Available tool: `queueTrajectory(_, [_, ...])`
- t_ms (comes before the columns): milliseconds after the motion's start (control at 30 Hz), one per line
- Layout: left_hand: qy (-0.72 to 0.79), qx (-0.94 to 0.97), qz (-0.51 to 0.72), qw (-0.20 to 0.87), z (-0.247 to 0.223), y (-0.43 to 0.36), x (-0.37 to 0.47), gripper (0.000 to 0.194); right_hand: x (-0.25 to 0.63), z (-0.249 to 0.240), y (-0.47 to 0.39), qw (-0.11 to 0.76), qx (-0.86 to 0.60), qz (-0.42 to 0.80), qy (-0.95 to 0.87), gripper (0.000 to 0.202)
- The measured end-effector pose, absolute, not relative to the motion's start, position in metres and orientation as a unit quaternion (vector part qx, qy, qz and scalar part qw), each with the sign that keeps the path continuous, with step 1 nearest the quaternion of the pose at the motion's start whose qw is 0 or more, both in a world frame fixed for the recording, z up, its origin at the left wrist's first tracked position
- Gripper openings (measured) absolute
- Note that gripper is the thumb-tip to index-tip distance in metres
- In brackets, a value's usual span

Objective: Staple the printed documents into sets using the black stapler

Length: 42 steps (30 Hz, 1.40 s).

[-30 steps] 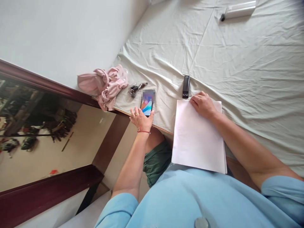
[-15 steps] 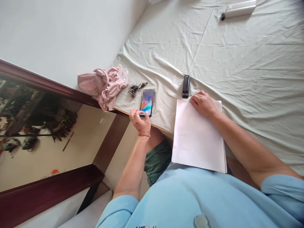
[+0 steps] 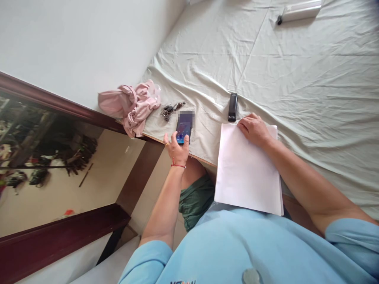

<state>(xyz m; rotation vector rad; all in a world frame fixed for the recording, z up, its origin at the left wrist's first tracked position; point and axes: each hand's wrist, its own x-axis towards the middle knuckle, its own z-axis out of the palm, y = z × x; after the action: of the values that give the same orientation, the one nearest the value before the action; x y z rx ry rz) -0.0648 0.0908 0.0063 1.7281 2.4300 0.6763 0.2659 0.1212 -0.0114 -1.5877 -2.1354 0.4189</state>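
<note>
A smartphone (image 3: pixel 184 128) lies on the sheet-covered surface, its lit screen showing what looks like a keypad. My left hand (image 3: pixel 177 150) is at the phone's near end, fingers and thumb apart and bent over its lower screen. Under my right hand (image 3: pixel 254 128) is a stack of white paper (image 3: pixel 248 169); the bent fingers are at its top edge, holding it. The stack reaches past the surface's edge toward my body. A black stapler (image 3: pixel 232 107) lies just beyond the paper. Beside the phone is a bunch of keys (image 3: pixel 170 110).
A crumpled pink cloth (image 3: pixel 137 106) lies at the left corner by the wall. A pale cylindrical object with a dark end (image 3: pixel 300 11) is at the far right on the grey-green sheet (image 3: pixel 322 86). A dark red wooden frame (image 3: pixel 89 221) with glass is at left.
The phone's screen has changed from a bright colourful picture to a dark keypad-like screen. My left hand has shifted slightly, its fingers more spread. My right hand stays on the paper.
</note>
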Motion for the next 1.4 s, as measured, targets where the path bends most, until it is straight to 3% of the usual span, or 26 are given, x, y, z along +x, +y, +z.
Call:
queueTrajectory(667, [0.805, 0.567, 0.172, 0.023, 0.0006, 0.0976, -0.0610, 0.067, 0.2657, -0.0087, 0.1207, 0.220, -0.577, 0.159, -0.770, 0.034])
queueTrajectory(1400, [0.804, 0.570, 0.163, 0.032, 0.0012, 0.0977, -0.0593, 0.065, 0.2644, -0.0073, 0.1207, 0.206, -0.584, 0.160, -0.769, 0.033])
